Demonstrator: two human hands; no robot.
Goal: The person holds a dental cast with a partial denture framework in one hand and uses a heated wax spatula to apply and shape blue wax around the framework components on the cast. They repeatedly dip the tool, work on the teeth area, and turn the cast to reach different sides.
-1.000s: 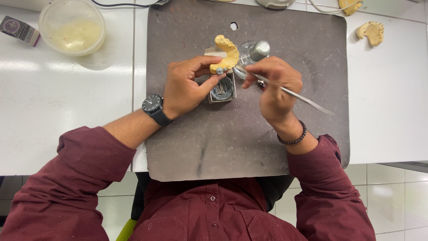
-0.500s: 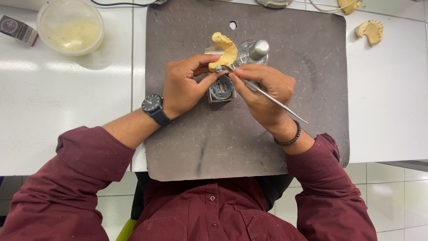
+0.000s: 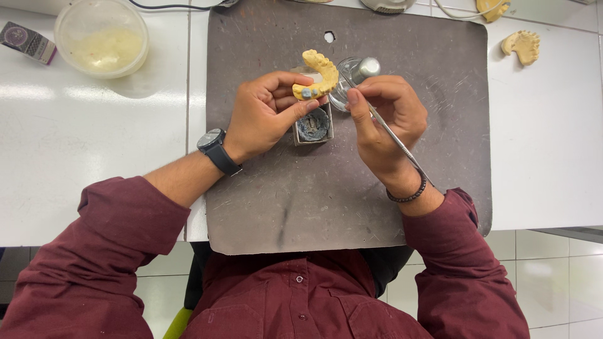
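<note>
- White table (image 3: 75, 163) filled the frame left and right; a maroon shirt (image 3: 295, 301) ran along the bottom edge.
- Dark grey mat (image 3: 352, 207) lay across the middle of the frame, scratched, with a small hole near its top edge.
- Round plastic tub (image 3: 100, 37) with pale yellowish stuff inside sat upper left on the table, well apart from the mat.
- Left hand (image 3: 267, 116), black wristwatch (image 3: 217, 149) on the wrist, was centre frame over the mat, fingers clamped on the yellow teeth cast (image 3: 320, 75).
- Cast was held raised above the mat's upper middle, arch curving up and right, thumb and fingertips pinching its lower end, where two small grey spots showed.
- Right hand (image 3: 386, 122), dark bead bracelet (image 3: 408, 193) on the wrist, was just right of the cast, fingers closed around a thin metal tool (image 3: 396, 139).
- Tool ran diagonally from the fingertips down right past the wrist; its tip was hidden by the fingers.
- Small square dish (image 3: 312, 127) with grey material sat on the mat below the cast, between the two hands.
- Clear glass burner (image 3: 355, 75) with a metal cap stood behind the right hand's fingertips.
- Another yellow cast (image 3: 521, 45) lay upper right on the table.
- Small printed box (image 3: 26, 43) sat at the far upper left edge.
</note>
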